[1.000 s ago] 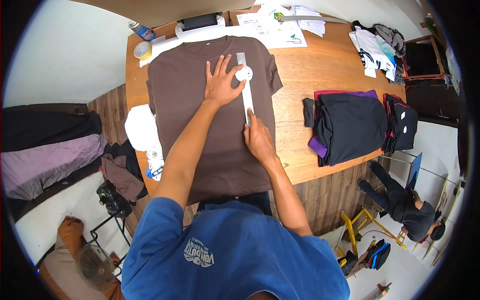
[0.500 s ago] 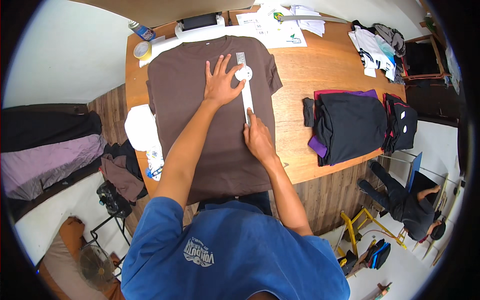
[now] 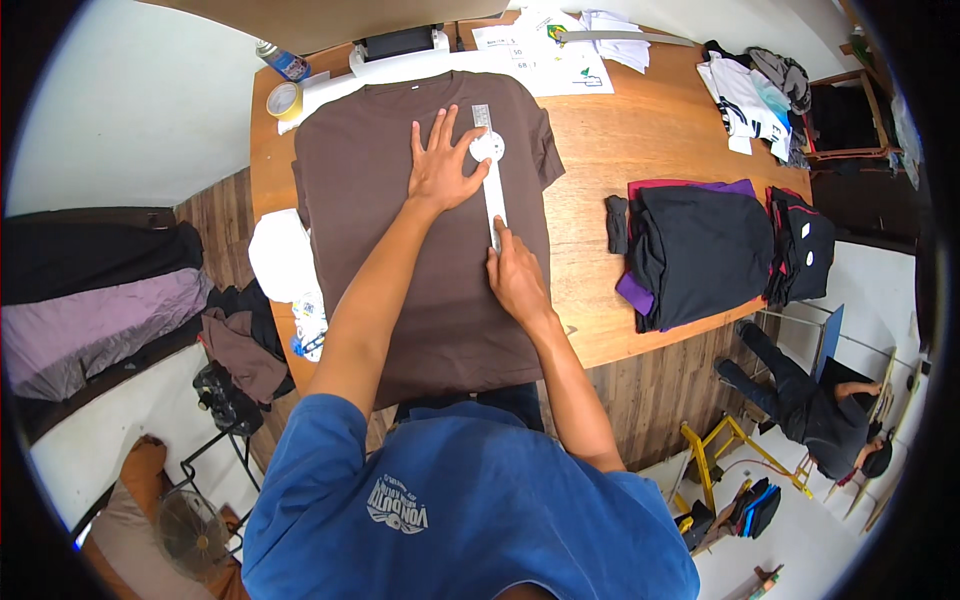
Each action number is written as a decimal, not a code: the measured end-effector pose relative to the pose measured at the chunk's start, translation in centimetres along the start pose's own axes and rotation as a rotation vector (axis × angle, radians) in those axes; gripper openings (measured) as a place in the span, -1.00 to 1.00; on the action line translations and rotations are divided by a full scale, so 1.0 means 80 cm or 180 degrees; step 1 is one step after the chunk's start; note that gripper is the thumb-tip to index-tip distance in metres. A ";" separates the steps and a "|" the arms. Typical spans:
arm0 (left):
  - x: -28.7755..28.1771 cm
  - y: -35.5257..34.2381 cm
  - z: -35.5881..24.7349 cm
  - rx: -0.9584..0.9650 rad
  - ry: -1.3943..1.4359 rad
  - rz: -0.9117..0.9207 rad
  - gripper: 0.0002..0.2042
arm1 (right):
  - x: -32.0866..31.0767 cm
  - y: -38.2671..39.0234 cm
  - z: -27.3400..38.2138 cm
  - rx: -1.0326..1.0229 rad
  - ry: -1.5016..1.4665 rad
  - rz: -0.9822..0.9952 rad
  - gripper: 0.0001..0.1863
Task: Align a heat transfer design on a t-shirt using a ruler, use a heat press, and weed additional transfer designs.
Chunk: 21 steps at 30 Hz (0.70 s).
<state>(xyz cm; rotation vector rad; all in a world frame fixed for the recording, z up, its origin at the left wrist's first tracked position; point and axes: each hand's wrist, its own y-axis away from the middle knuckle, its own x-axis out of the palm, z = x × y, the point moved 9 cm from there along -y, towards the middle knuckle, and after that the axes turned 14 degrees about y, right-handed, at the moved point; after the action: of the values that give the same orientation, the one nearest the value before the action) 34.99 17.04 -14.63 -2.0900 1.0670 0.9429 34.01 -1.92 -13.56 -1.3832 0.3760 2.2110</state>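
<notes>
A brown T-shirt (image 3: 400, 270) lies spread on the wooden table, its neckline at the far side. On the right part of its chest rests a narrow metal ruler (image 3: 495, 200), running away from me. A round white disc (image 3: 487, 146) sits on the ruler near its far end. My left hand (image 3: 440, 170) lies flat on the shirt, fingers spread, with index finger and thumb touching the disc on either side. At the ruler's near end, my right hand (image 3: 520, 275) grips it, index finger stretched along it and the other fingers curled.
Folded dark garments (image 3: 705, 255) are stacked on the table (image 3: 590, 150) at right. Printed papers (image 3: 560, 60), a tape roll (image 3: 285, 100) and a spray can (image 3: 285, 62) lie along the far side. White cloth (image 3: 283, 255) hangs at the left edge. Another person (image 3: 830, 420) works at far right.
Both hands, the ruler and the shirt look nearly unmoved. At far right, the other person's arm has shifted slightly.
</notes>
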 end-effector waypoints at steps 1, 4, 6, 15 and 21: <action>0.000 0.000 0.001 -0.0006 0.0010 0.0000 -0.46 | -0.002 -0.001 0.001 -0.0030 0.0003 -0.0044 -0.46; 0.001 0.000 0.001 -0.0010 0.0027 -0.0003 -0.47 | -0.003 -0.001 0.000 -0.0009 0.0013 -0.0015 -0.46; 0.001 0.000 -0.001 -0.0006 0.0038 -0.0006 -0.47 | 0.000 0.000 -0.002 -0.0006 0.0029 -0.0015 -0.46; -0.008 -0.001 0.004 0.0080 0.0067 -0.0165 -0.47 | 0.005 -0.003 0.003 0.0121 0.0004 0.0255 -0.48; -0.032 0.052 0.038 -0.0110 0.1552 -0.0951 -0.49 | 0.013 -0.016 -0.009 0.0036 -0.0172 -0.0129 -0.49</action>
<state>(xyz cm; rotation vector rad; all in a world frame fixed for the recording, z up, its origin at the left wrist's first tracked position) 29.40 18.37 -15.08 -2.4900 0.9242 0.3131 34.91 -0.92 -14.78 -1.3110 0.3380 2.2050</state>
